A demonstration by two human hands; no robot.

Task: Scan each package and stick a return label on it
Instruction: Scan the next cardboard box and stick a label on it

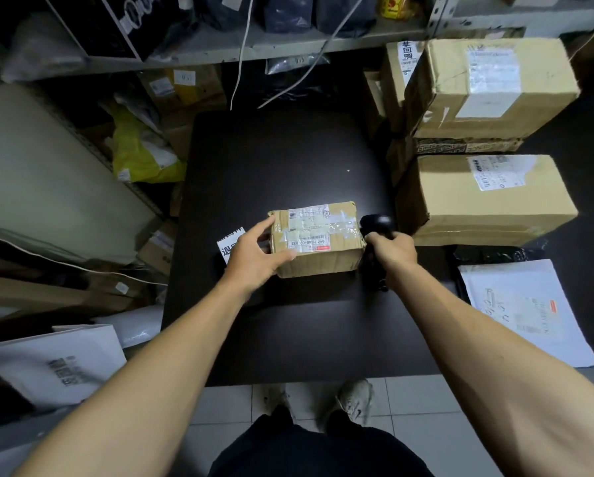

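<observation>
A small cardboard package (318,241) with taped shipping labels on top lies on the black table (288,160). My left hand (254,256) holds its left end, thumb along the front face and fingers at the top edge. My right hand (392,253) grips a black handheld scanner (375,223) just right of the package, its head at the package's right edge. The label area on top is lit brightly. A white return label (229,243) with black characters lies on the table left of the package, partly hidden behind my left hand.
Large cardboard boxes (485,197) are stacked on the right, the top one (488,87) at the back. A white mailer (526,311) lies at the right front. Shelving with parcels stands behind; a yellow bag (140,149) and white bags (58,363) sit left.
</observation>
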